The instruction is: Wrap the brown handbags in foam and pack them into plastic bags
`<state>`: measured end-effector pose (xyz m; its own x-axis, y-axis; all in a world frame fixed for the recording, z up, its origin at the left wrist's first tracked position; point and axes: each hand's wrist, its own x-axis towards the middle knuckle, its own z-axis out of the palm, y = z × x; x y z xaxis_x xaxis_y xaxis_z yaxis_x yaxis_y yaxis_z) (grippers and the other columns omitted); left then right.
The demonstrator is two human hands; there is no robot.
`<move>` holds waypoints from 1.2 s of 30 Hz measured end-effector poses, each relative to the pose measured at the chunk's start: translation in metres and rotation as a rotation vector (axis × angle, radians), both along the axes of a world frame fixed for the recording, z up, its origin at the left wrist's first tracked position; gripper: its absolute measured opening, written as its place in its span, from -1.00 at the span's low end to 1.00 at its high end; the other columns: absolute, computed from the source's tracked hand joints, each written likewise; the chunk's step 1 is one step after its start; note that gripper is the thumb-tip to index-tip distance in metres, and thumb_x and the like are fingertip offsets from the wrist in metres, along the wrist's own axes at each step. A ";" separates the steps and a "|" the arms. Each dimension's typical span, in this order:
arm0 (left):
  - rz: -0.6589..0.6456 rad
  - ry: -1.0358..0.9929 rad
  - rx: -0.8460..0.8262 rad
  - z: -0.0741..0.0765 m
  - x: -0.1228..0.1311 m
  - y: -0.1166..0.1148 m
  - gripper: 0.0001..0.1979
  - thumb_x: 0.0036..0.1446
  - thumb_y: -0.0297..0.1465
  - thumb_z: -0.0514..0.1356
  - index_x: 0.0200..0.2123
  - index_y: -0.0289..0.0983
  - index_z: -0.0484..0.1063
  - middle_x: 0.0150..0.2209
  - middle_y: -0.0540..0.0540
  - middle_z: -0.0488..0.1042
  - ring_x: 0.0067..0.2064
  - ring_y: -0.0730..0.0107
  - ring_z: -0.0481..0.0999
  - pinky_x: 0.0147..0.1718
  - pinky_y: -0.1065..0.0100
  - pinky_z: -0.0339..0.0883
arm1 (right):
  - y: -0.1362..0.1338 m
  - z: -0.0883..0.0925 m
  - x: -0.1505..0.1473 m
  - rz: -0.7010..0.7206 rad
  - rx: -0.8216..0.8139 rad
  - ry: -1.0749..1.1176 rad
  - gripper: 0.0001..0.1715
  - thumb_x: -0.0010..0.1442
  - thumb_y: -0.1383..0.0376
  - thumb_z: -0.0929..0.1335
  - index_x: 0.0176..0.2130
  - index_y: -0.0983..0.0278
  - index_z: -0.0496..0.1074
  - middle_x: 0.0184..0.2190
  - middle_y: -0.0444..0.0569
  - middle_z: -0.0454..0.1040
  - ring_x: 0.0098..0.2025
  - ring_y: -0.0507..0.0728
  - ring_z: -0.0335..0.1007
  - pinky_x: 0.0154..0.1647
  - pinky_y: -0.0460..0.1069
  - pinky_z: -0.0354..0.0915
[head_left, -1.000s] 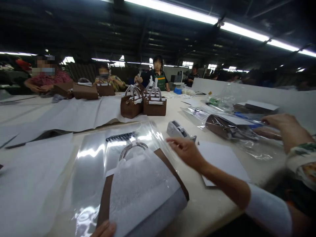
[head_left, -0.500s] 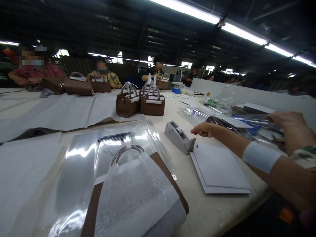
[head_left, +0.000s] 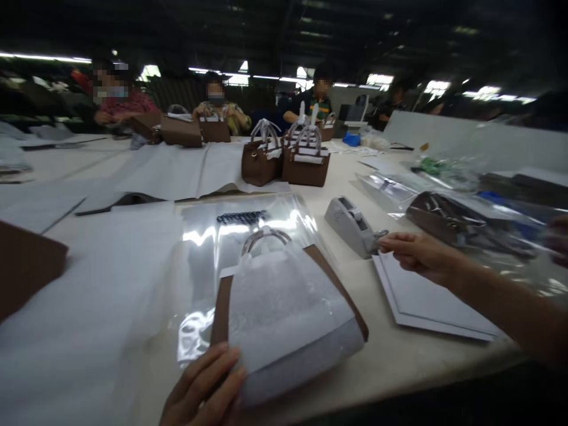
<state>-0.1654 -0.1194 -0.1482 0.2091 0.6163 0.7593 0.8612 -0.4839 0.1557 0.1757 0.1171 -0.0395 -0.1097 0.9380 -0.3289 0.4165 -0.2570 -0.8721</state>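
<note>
A brown handbag (head_left: 288, 296) lies in front of me, its front covered with white tissue paper and its handles wrapped. My left hand (head_left: 206, 387) rests on the lower left corner, fingers stretched out over the tissue. Under the bag's top is a stack of clear plastic bags (head_left: 199, 266) with a dark printed warning. At the front of a grey tape dispenser (head_left: 350, 225), my right hand (head_left: 410, 251) is closed in a pinch on what looks like tape; the clear strip barely shows. White cards (head_left: 439, 302) lie beneath my right forearm.
Several brown handbags (head_left: 306, 168) stand farther back. A plastic-wrapped bag (head_left: 432, 219) lies at the right, with another person's hand (head_left: 560, 236) at the edge. White paper sheets (head_left: 110, 284) and a brown panel (head_left: 26, 266) are at the left. Co-workers sit across the table.
My left hand has come into view on the tissue-covered bag. The view has turned, so the table shifts rightward. The white wristband and flowered sleeve seen at the right are out of view.
</note>
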 end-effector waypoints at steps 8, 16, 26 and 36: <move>0.016 0.008 -0.063 0.020 0.011 -0.008 -0.68 -0.03 -0.58 0.14 -0.16 -0.24 0.36 0.01 -0.20 0.32 0.08 0.14 0.25 -0.08 0.14 0.33 | -0.148 0.014 -0.132 0.408 -0.689 0.443 -0.71 -0.02 0.17 0.38 -0.31 0.33 0.43 -0.33 -0.06 0.44 -0.74 -0.23 -0.07 -0.76 -0.22 -0.20; -0.078 0.030 -0.047 0.026 0.010 0.000 -0.80 -0.05 -0.55 0.09 -0.32 -0.23 0.38 -0.02 -0.01 0.42 0.16 0.09 0.16 0.13 -0.07 -0.09 | -0.155 -0.001 -0.156 0.300 -0.680 0.291 -0.76 0.03 0.21 0.35 -0.40 0.38 0.43 -0.49 -0.11 0.42 -0.76 -0.22 -0.05 -0.78 -0.26 -0.17; -0.257 -0.032 -0.144 0.023 0.004 0.010 -0.79 -0.05 -0.51 0.03 -0.30 -0.26 0.35 -0.07 -0.03 0.45 0.01 0.30 0.34 0.18 0.08 -0.14 | -0.176 0.004 -0.155 0.085 -0.641 0.371 -0.76 0.07 0.24 0.34 -0.29 0.30 0.21 -0.28 0.00 0.47 -0.68 -0.14 0.19 -0.75 -0.23 0.09; -0.307 0.323 -0.347 0.037 -0.011 0.002 -0.53 0.05 -0.36 0.07 0.08 -0.08 0.20 0.13 -0.08 0.22 0.18 0.12 0.09 0.16 -0.08 -0.29 | -0.200 -0.007 -0.131 -0.019 -0.742 0.378 -0.72 0.20 0.11 0.21 -0.28 0.29 0.16 -0.27 0.00 0.45 -0.73 -0.16 0.18 -0.77 -0.24 0.00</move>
